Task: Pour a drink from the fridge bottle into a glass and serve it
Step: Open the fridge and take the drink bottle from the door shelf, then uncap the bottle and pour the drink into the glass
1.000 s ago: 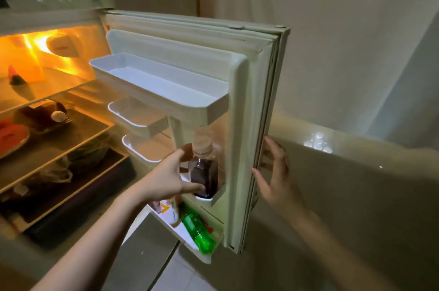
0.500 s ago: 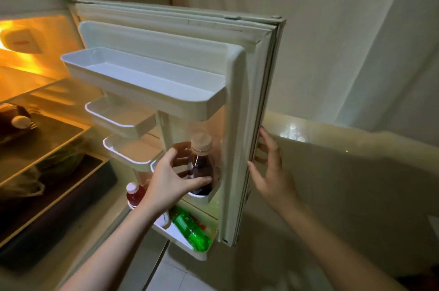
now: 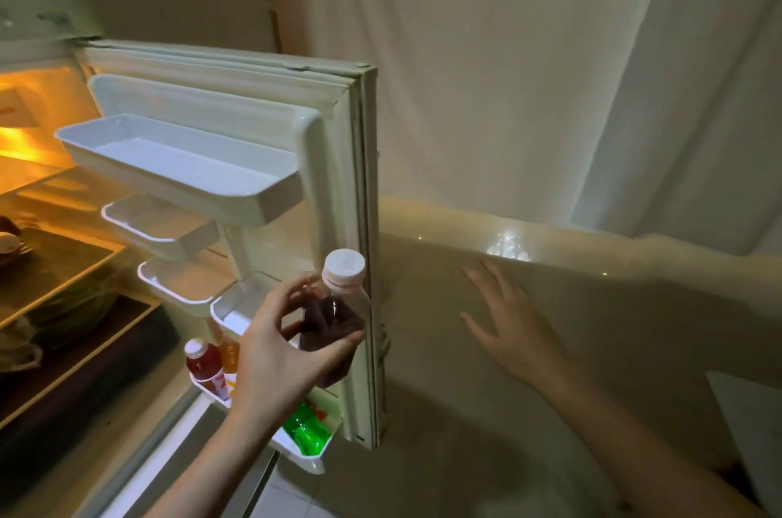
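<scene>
Head view: my left hand (image 3: 287, 352) has its fingers (image 3: 338, 348) wrapped round the dark bottle (image 3: 334, 314) at six o'clock, clear of the door shelf (image 3: 228, 308). Right hand (image 3: 514, 320) spread, empty. Next I'd need a glass; none visible.

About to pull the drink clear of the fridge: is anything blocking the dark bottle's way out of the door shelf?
Nothing visible does. The left hand holds the white-capped dark bottle above its white door pocket; the open right hand is off to the side.

The left hand (image 3: 283, 352) covers the lower body of the clear plastic bottle of dark drink (image 3: 334, 318). A green plastic bottle (image 3: 307, 431) lies half hidden in the white door shelf's (image 3: 311, 462) corner. The right hand (image 3: 508, 323) is motion-blurred.
</scene>
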